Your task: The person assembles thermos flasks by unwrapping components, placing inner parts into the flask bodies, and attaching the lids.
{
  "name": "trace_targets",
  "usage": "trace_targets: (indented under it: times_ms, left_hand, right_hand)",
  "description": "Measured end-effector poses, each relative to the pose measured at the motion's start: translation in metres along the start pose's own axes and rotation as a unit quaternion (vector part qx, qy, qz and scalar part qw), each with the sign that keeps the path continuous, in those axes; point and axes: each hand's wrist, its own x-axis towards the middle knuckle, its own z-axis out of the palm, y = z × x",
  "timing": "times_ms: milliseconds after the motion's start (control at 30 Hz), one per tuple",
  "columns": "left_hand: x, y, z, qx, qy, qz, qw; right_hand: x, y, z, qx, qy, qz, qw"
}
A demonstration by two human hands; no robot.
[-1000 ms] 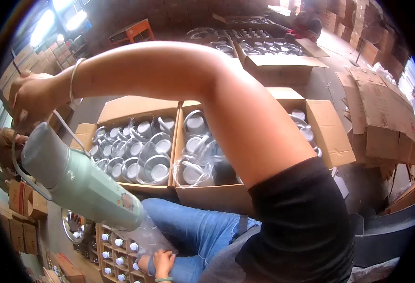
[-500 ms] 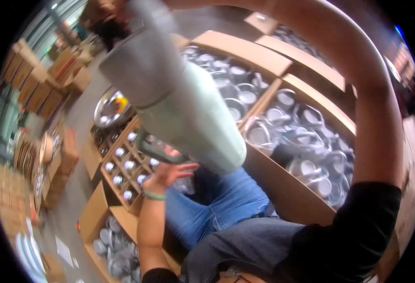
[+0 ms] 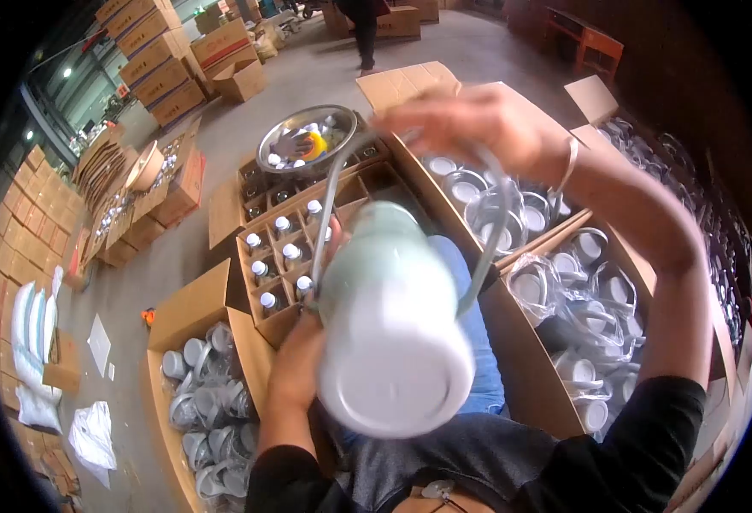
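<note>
A pale green thermos flask [image 3: 376, 282] is tilted in front of me, its smooth light-grey round end [image 3: 397, 372] facing the camera. A grey looped carry handle [image 3: 329, 214] rises from both sides of that end. My left hand [image 3: 312, 329] is closed against the flask's left side, with its fingertips partly hidden behind the body. At the top of the loop is my right hand [image 3: 478, 128], its blurred fingers bent over the handle. The far end of the flask points away, towards the partitioned carton.
A partitioned carton [image 3: 261, 329] holds several white-capped bottles. A metal bowl [image 3: 308, 115] with small parts and a glove stands behind it. Open cartons of plastic-wrapped grey handled lids stand left [image 3: 209, 445] and right [image 3: 555, 402]. A person [image 3: 364, 30] stands in the back, near stacked boxes [image 3: 158, 73].
The flask has swung round so its light-grey end faces me. My left hand has come onto its side, and my right hand has come down into view at the handle.
</note>
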Motion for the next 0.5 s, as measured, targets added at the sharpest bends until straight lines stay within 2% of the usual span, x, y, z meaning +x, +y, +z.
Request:
trace_targets:
  times_ms: [67, 200, 333, 367, 400, 467, 500]
  left_hand:
    - [0.023, 0.027, 0.006, -0.015, -0.009, 0.04, 0.999]
    - [0.062, 0.075, 0.013, -0.033, -0.055, 0.082, 0.995]
    - [0.089, 0.068, -0.038, 0.057, -0.153, 0.103, 0.981]
    - [0.077, 0.062, -0.038, 0.11, -0.1, 0.095, 0.984]
    - [0.068, 0.047, -0.034, 0.18, 0.009, 0.107, 0.978]
    - [0.052, 0.035, -0.034, 0.108, 0.033, 0.103, 0.988]
    - [0.054, 0.034, -0.048, 0.116, 0.032, 0.107, 0.987]
  right_hand:
    - [-0.012, 0.02, 0.051, 0.031, 0.019, -0.106, 0.994]
    - [-0.032, 0.031, 0.111, -0.055, -0.022, -0.164, 0.985]
    - [-0.06, 0.013, 0.153, -0.003, -0.076, -0.229, 0.97]
    - [-0.072, 0.009, 0.167, 0.012, -0.071, -0.224, 0.972]
    - [-0.081, 0.005, 0.179, 0.027, -0.066, -0.218, 0.973]
    - [-0.089, 0.004, 0.187, -0.004, -0.053, -0.166, 0.985]
    - [-0.088, 0.008, 0.187, -0.024, -0.05, -0.16, 0.986]
